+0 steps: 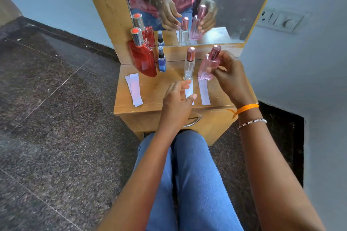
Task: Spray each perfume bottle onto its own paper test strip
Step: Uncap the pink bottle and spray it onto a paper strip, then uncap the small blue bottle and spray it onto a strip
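My right hand (228, 75) grips a pink perfume bottle (206, 68) with a pink cap, tilted, just above the far end of a white paper strip (204, 93). A clear bottle (189, 64) with a rose cap stands upright at the head of another strip (189, 90). My left hand (177, 99) hovers over that strip with fingers apart, partly hiding it. At the left stand a big red bottle (143, 58) and a small blue bottle (161, 62). Two overlapping strips (135, 89) lie in front of the red bottle.
Everything sits on a small wooden dressing table (155, 88) with a mirror (225, 5) behind the bottles and a drawer handle (193, 121) at the front. My knees in blue jeans are below it. A wall with switches (281, 19) is at the right.
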